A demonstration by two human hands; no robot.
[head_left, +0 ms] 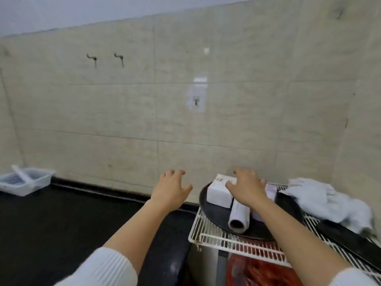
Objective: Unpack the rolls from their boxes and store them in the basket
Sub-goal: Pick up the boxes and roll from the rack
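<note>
A white box (219,191) lies on a round black tray (218,218) that sits on a white wire rack (208,240). Beside the box rests a white roll (240,218), its open end facing me. A second pale box (271,191) shows behind my right wrist. My right hand (247,187) hovers with spread fingers over the boxes; whether it touches them I cannot tell. My left hand (170,189) is open in the air left of the tray, holding nothing. The clear plastic basket (26,179) stands far left on the black counter.
A crumpled white cloth (327,200) lies on the rack's right side over a dark flat object (350,240). A red bag (259,271) sits under the rack. The tiled wall with hooks (91,58) rises right behind. The black counter (61,219) spans between basket and rack.
</note>
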